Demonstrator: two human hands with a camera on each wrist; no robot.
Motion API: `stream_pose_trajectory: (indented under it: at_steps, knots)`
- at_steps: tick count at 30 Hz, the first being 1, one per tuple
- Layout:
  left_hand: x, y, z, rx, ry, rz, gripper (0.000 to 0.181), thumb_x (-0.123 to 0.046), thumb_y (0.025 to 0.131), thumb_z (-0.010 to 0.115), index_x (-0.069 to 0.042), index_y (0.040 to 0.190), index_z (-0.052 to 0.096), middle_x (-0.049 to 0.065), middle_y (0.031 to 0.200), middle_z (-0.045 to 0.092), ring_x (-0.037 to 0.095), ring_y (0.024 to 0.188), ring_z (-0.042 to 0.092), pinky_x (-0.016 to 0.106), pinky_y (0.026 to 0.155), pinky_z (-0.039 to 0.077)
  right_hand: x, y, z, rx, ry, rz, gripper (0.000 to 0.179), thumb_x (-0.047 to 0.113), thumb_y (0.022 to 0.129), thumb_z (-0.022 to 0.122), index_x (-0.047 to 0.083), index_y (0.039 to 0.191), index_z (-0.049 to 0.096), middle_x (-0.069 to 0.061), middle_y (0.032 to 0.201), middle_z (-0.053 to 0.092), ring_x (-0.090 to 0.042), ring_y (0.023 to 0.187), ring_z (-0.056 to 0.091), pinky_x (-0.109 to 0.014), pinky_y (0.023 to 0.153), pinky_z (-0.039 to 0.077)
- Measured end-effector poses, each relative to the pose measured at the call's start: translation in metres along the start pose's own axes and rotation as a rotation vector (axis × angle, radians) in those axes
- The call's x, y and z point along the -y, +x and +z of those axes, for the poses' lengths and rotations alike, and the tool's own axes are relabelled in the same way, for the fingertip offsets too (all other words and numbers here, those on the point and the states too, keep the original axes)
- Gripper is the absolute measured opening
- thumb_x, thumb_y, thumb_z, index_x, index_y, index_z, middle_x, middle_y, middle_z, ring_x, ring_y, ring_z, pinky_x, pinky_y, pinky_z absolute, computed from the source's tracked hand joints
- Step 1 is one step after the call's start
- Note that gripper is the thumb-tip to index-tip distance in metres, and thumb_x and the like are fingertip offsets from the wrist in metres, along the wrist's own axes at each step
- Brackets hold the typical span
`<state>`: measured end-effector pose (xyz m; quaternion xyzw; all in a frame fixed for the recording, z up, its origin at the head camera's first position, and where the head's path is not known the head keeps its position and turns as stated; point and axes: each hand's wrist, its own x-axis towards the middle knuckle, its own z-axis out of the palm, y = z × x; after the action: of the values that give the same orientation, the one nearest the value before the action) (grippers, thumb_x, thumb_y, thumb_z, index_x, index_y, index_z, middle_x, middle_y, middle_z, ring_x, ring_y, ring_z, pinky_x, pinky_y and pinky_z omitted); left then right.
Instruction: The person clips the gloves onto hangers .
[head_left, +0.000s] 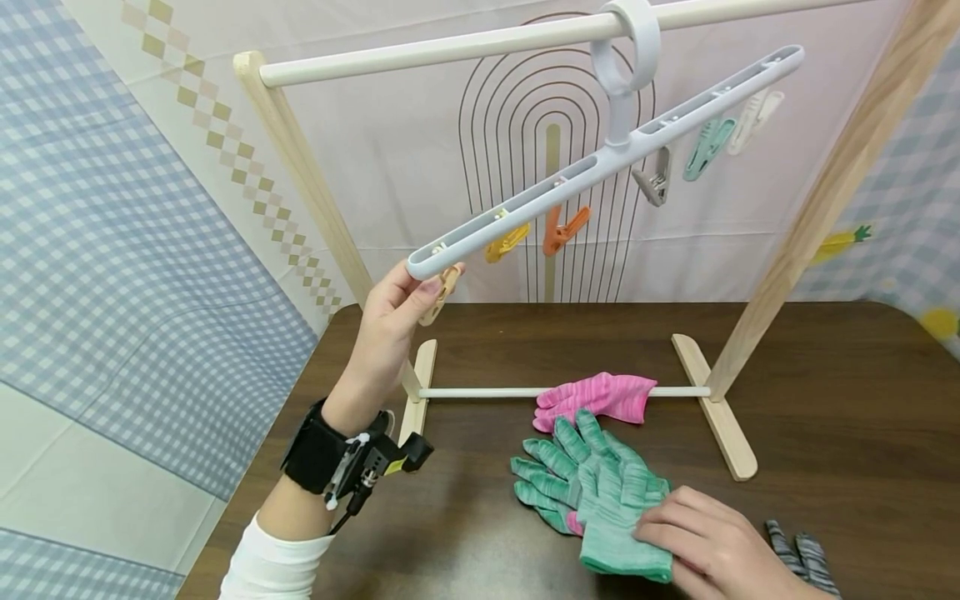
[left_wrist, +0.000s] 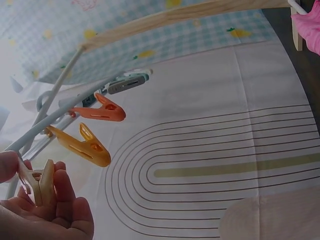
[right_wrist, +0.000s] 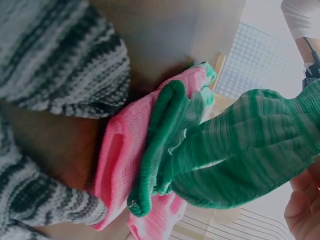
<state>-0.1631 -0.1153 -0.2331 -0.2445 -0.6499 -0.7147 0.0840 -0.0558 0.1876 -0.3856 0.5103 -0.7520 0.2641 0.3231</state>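
Note:
My left hand (head_left: 392,312) pinches a beige clothespin (head_left: 441,298) that hangs from the low left end of a pale blue clip hanger (head_left: 517,212). In the left wrist view, thumb and fingers lie around this clothespin (left_wrist: 46,186). My right hand (head_left: 712,537) holds a green striped glove (head_left: 618,508) near its cuff; its fingertips show beside the glove (right_wrist: 250,150) at the right edge of the right wrist view. Beneath it lies another green glove (head_left: 543,471), with a bit of pink showing between them.
The hanger hooks over a white rod (head_left: 450,52) on a wooden stand (head_left: 813,212), tilted up to the right. Yellow (head_left: 507,242), orange (head_left: 564,230), grey, teal and white clips hang along it. A pink glove (head_left: 600,398) lies across the lower bar; grey striped gloves (head_left: 806,554) lie right.

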Motion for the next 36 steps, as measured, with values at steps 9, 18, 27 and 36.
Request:
stream_pose_trajectory:
  at_steps: [9,18,27,36]
  knots:
    - [0.001,-0.002,0.001,0.02,0.002,-0.039,0.021,0.001,0.087,0.044,-0.003,0.104,0.055,-0.011,0.092,0.062,0.005,0.087,0.052,0.019,0.076,0.04,0.001,0.017,-0.001,-0.091,0.075,-0.036,0.024,0.01,0.089,0.041,0.006,0.085,0.065,0.002,0.081,0.062,-0.007,0.079,0.048,-0.018,0.068,0.038]
    - [0.005,-0.006,0.002,0.078,0.027,-0.027,0.014,-0.004,0.083,0.055,-0.017,0.078,0.055,-0.006,0.067,0.045,0.008,0.064,0.04,0.021,0.059,0.033,0.003,0.035,-0.003,-0.143,0.136,-0.067,0.019,0.011,0.09,0.047,0.005,0.083,0.064,0.001,0.079,0.061,-0.008,0.077,0.048,-0.018,0.067,0.039]
    - [0.011,-0.007,0.005,0.113,0.007,-0.03,0.018,-0.03,0.076,0.068,-0.017,0.081,0.056,-0.008,0.074,0.052,0.007,0.071,0.045,0.021,0.066,0.037,0.002,0.043,-0.001,-0.162,0.163,-0.057,0.018,0.012,0.089,0.049,0.004,0.083,0.064,0.001,0.077,0.06,-0.008,0.075,0.049,-0.018,0.067,0.04]
    - [0.011,-0.009,0.007,0.149,-0.002,-0.042,0.026,-0.039,0.073,0.067,-0.016,0.079,0.056,-0.009,0.08,0.058,0.009,0.077,0.047,0.022,0.068,0.037,0.0,0.047,0.001,-0.184,0.198,-0.038,0.014,0.01,0.087,0.053,0.002,0.083,0.064,0.0,0.078,0.061,-0.009,0.076,0.05,-0.018,0.067,0.041]
